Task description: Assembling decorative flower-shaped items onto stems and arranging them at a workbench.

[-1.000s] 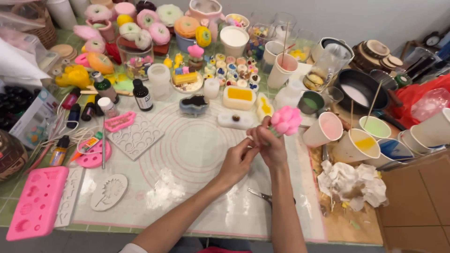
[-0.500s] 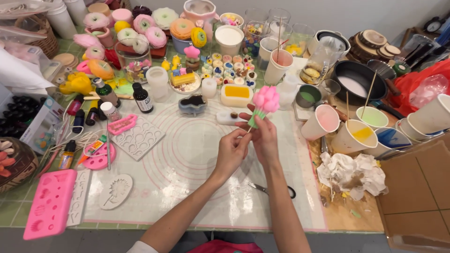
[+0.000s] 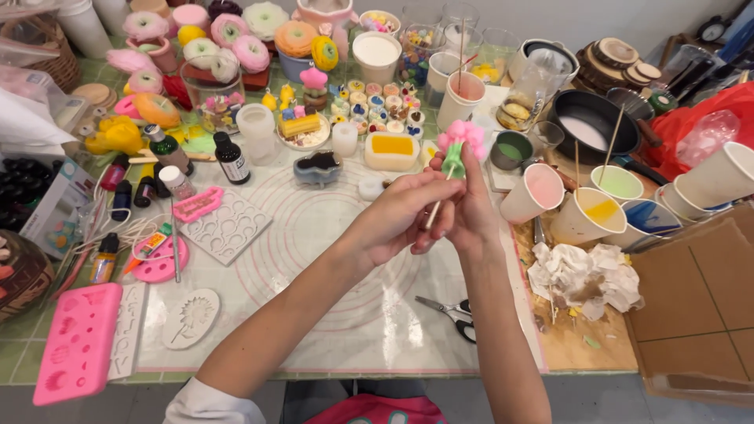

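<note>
The table holds one pair of black-handled metal scissors (image 3: 452, 312), two dark glass dropper bottles (image 3: 232, 158), one black round pan (image 3: 593, 126), one flat pink silicone mould tray (image 3: 77, 341) and one crumpled white paper wad (image 3: 585, 275).

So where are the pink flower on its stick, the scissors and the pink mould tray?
pink flower (image 3: 463, 139), head view, on its petals.
scissors (image 3: 449, 310), head view, on the blades.
pink mould tray (image 3: 78, 341), head view, on its middle.
</note>
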